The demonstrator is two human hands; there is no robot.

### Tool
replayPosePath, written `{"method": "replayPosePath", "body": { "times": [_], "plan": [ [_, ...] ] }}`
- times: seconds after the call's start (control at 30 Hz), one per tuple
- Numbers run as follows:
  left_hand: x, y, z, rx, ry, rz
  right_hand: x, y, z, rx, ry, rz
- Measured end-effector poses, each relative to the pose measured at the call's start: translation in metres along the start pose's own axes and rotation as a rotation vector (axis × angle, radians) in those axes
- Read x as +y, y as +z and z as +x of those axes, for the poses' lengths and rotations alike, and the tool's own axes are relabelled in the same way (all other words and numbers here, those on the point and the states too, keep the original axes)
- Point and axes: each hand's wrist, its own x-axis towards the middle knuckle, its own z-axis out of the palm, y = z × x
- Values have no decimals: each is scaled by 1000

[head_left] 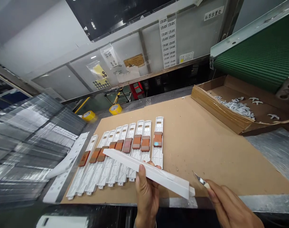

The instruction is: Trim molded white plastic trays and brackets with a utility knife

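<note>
My left hand (146, 193) is closed around a long white plastic part (151, 169), thumb on its near side. The part is held tilted above the table front, its right end lower. In my right hand (229, 202) is a small knife (201, 180), its handle pinched between thumb and fingers and its pointed metal blade aimed up and left. The blade is apart from the white part, just off its right end. Behind my left hand several similar white plastic strips (158, 155) lie side by side, with brown-red blocks (145, 143) across their middles.
Brown board (182, 133) covers the table. A cardboard box (215, 109) with small white pieces stands at right, under a green conveyor belt (251, 60). Yellow tape rolls (115, 109) sit at the back edge. Printed label sheets (65, 171) and plastic-wrapped stacks (28, 142) are at left.
</note>
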Motion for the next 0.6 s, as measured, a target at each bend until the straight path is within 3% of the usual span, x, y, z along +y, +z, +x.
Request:
{"method": "replayPosePath", "body": {
  "times": [0.07,0.13,0.2,0.3,0.4,0.53,0.6],
  "plan": [
    [2,-5,0,-111,-41,24,8,2,-1,-12,42,71],
    [4,-14,3,-320,-150,76,18,3,-2,-30,108,146],
    [7,-29,8,-516,-325,143,30,2,2,-38,171,212],
    [9,-54,18,-674,-590,280,48,0,16,-13,253,277],
    [9,-75,28,-709,-680,362,63,-5,33,-76,322,453],
    [10,-86,37,-609,-578,269,62,-16,39,-297,303,740],
    [10,-81,38,-557,-536,189,47,-19,35,-272,273,783]
  ]
}}
